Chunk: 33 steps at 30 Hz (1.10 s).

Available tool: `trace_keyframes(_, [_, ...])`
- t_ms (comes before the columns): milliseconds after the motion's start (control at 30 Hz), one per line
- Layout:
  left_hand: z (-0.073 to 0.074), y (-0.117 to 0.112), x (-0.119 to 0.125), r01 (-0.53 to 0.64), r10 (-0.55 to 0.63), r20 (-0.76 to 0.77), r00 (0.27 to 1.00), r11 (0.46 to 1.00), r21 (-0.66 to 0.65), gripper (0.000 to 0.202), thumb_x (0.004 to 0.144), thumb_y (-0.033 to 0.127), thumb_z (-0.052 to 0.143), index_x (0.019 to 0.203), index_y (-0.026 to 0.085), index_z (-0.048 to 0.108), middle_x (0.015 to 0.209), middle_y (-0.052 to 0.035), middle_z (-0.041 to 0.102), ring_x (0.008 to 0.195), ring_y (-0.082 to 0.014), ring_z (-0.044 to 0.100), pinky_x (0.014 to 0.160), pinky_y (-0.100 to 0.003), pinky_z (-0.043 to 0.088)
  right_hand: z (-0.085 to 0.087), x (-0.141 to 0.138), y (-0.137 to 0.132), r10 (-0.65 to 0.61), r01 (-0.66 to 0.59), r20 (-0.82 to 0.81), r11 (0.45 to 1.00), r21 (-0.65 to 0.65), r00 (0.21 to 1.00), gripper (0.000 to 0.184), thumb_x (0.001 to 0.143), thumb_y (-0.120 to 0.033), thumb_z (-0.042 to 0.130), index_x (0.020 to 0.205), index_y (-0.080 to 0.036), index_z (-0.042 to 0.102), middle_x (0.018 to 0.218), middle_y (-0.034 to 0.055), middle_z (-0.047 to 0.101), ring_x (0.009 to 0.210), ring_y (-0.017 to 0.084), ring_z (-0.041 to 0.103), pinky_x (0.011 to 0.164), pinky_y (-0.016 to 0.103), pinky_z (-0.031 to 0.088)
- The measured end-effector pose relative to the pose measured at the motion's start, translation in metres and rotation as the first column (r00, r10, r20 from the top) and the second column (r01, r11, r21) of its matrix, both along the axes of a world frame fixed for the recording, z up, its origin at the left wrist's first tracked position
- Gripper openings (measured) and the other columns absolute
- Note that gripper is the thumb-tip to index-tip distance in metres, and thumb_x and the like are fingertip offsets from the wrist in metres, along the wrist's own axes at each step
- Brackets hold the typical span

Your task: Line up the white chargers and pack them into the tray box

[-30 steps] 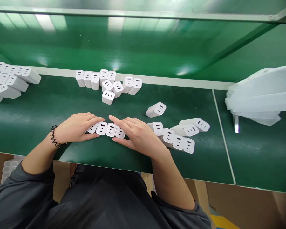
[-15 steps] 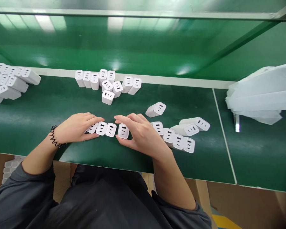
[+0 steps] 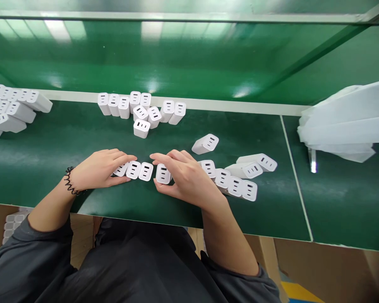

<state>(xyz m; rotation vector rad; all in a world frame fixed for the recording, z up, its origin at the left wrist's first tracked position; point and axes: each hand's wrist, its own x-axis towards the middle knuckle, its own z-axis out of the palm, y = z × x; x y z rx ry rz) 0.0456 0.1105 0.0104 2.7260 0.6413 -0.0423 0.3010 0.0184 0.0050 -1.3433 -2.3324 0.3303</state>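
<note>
Near the front of the green bench stand white charger blocks with port slots in their top faces. My left hand [image 3: 102, 169] is closed around a charger [image 3: 121, 170] at the left end of a short row, its thumb and forefinger on either side. Two more chargers [image 3: 133, 170] [image 3: 145, 171] continue that row to the right. Across a small gap, my right hand [image 3: 186, 176] grips another charger [image 3: 163, 174] between thumb and fingers. Its right side is hidden by the hand. Just beyond my right wrist, several chargers [image 3: 235, 186] stand in a slanting row.
Several chargers [image 3: 141, 128] are grouped along the bench's back ledge, and a larger block of chargers [image 3: 17, 111] stands far left. One charger [image 3: 205, 144] leans alone behind my right hand; two tilted ones [image 3: 253, 169] lie farther right. White translucent sheets [image 3: 344, 122] hang at the right.
</note>
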Motion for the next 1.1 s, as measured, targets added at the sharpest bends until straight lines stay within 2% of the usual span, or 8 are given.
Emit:
trace_keyframes(200, [-0.0005,-0.0002,-0.0002,-0.008,0.008,0.000,1.000,1.000,-0.013,0.048,0.096,0.051,0.047,0.130,0.018,0.055,0.116,-0.0100,0.067,0.101,-0.0225,0.065,0.084,-0.034,0.052,-0.0020,0.0002,0.0008,0.002,-0.002,-0.036,1.000,-0.007,0.999,0.043,0.087,-0.021,0.057,0.129,-0.018,0.046,0.097,0.0079,0.071,0.082,0.024,0.059,0.077,0.040,0.048])
trace_keyframes(400, [-0.0007,0.0003,-0.0011,0.012,-0.012,-0.009,1.000,1.000,0.010,0.048,0.097,0.050,0.047,0.132,0.017,0.052,0.118,-0.0097,0.067,0.101,-0.0217,0.065,0.084,-0.033,0.050,-0.0008,0.0016,0.0009,0.006,-0.011,-0.141,0.999,-0.040,0.990,0.045,0.087,-0.022,0.060,0.130,-0.021,0.046,0.107,0.0069,0.070,0.087,0.024,0.061,0.081,0.041,0.052])
trace_keyframes(1000, [-0.0001,0.0004,-0.0005,0.016,-0.016,0.005,1.000,1.000,0.013,0.046,0.097,0.049,0.048,0.130,0.017,0.053,0.116,-0.0087,0.067,0.100,-0.0211,0.065,0.083,-0.032,0.049,0.0000,0.0018,0.0010,0.054,-0.060,-0.165,0.998,-0.030,0.985,0.040,0.089,-0.021,0.059,0.128,-0.019,0.048,0.110,0.0081,0.069,0.090,0.023,0.061,0.082,0.039,0.053])
trace_keyframes(1100, [-0.0004,0.0003,-0.0009,0.018,-0.018,0.005,1.000,1.000,0.011,0.048,0.097,0.049,0.048,0.132,0.017,0.052,0.116,-0.0084,0.067,0.099,-0.0207,0.065,0.083,-0.032,0.049,-0.0001,0.0040,0.0025,0.001,0.000,-0.120,1.000,0.008,0.993,0.038,0.091,-0.023,0.058,0.128,-0.018,0.049,0.107,0.0089,0.069,0.090,0.024,0.063,0.081,0.040,0.052])
